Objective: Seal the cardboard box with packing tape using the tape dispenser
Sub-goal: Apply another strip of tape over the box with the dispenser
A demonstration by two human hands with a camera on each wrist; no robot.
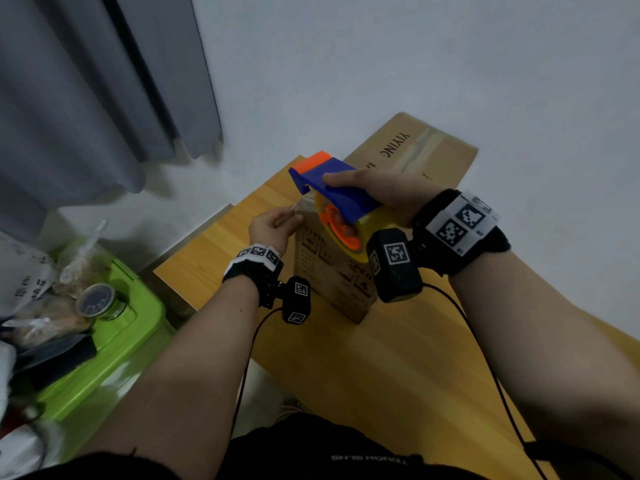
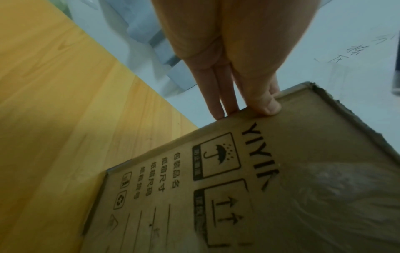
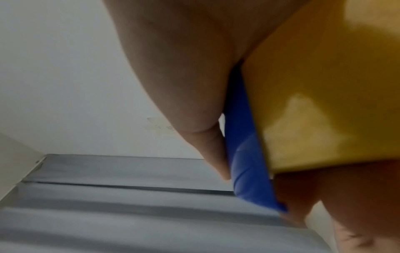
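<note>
A small printed cardboard box stands upright on the wooden table. My left hand pinches its top edge; in the left wrist view the thumb lies on the printed face of the box and the fingers sit behind the edge. My right hand grips a blue and orange tape dispenser just above the box, its yellowish tape roll hanging below. A clear strip of tape runs from the dispenser towards my left fingers. The right wrist view shows the blue dispenser and the roll close up.
A larger flat cardboard box lies at the table's far end by the white wall. Left of the table stands a green plastic bin with a jar and bags on it. A grey curtain hangs at the upper left.
</note>
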